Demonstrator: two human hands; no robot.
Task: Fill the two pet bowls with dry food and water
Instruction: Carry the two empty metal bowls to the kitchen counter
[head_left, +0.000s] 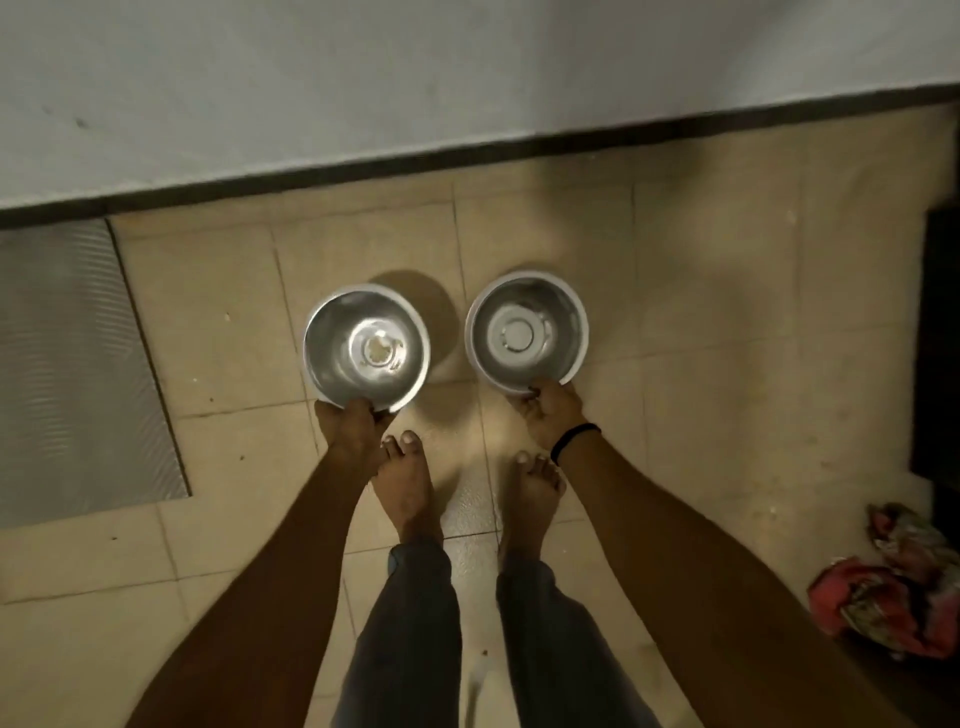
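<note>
Handling: two stainless bowls, stiff, thin-walled, prob light while empty. Smooth & slippery, esp w/ wet fingers. Not fragile, but noisy and maybe dent-prone if dropped on tile floor (727, 312). Much heavier and sloshy once filled w/ water, so better carried level, thumb over rim & fingers under, or both hands on one bowl. Best hold: the rim at near edge, as gripped now.

Left hand (353, 423): fingers curled round near rim of left bowl (366, 348); exact finger layout hidden by back of hand. Right hand (550, 410): pinching near rim of right bowl (526, 335), fingertips hooked over edge; black band (574, 439) on wrist.

Where: bowls side by side, apart, just beyond bare feet (405, 483), mid-floor, short of far wall (467, 78). On floor or lifted just off it: can't tell.

Looks: left bowl shiny, deep, w/ pale crumbs at centre of base. Right bowl w/ white outer rim, flat round disc at base, no food or water seen. Neither filled yet, judging by bare steel inside.

Else: grey ribbed mat (67, 364) at left, crumpled red cloth (893, 587) near right
</note>
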